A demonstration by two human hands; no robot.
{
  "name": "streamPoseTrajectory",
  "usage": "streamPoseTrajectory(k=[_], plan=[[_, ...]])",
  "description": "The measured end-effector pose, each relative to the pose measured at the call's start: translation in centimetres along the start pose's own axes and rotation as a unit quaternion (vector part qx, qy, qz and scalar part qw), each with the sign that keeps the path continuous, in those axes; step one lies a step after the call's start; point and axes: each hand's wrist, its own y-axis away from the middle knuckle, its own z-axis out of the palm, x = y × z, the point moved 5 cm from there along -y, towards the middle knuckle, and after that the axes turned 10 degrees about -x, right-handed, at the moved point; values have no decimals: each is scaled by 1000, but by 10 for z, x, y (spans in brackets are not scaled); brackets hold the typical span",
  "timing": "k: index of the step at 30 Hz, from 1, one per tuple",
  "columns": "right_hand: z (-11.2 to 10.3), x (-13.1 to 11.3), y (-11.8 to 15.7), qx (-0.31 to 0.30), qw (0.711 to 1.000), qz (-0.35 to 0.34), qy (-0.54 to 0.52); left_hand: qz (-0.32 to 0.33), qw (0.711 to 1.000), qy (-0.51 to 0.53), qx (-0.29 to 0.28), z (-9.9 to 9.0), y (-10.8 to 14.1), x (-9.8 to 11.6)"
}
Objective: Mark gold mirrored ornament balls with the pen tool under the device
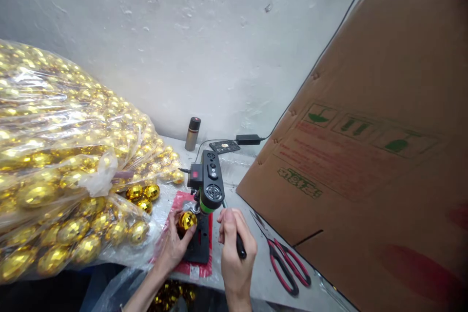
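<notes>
My left hand (175, 243) holds a shiny gold mirrored ball (188, 221) between thumb and fingers, over the base of a small black bench drill press (212, 183). The ball sits at the metal spindle under the machine's head; exactly where they touch I cannot tell. My right hand (237, 246) is closed around a black handle (241, 247) just right of the head. A thin rod shows between the head and my fist. Beneath the black base (199, 253) lies a red plastic sheet (183, 268). Several loose gold balls (145, 204) lie left of my left hand.
A large clear bag of gold balls (73, 122) fills the left side. Red-handled scissors (288, 263) lie right of my right hand, beside a big cardboard box (351, 156). Behind the machine are a spray can (192, 134), a black adapter (248, 139) with its cable and a dark patterned item (224, 146).
</notes>
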Motion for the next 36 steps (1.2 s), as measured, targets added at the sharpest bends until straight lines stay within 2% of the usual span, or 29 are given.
streamPoseTrajectory(k=[4,11,14,20,26,36], plan=[[0,0,0,-4,1000,-2,-9,45,994,-101,-1,6,-1,-5],[1,4,8,-11,1000,-24,-9,125,976,-161,-83,11,-3,10],[1,7,15,-19,998,-52,3,117,972,-174,-109,10,-5,12],[8,26,32,-4,989,-143,35,103,971,-184,-117,9,-5,8],[14,47,44,37,991,-121,34,96,973,-174,-119,10,-4,14],[18,58,51,52,990,-129,27,86,973,-184,-112,11,-4,15]])
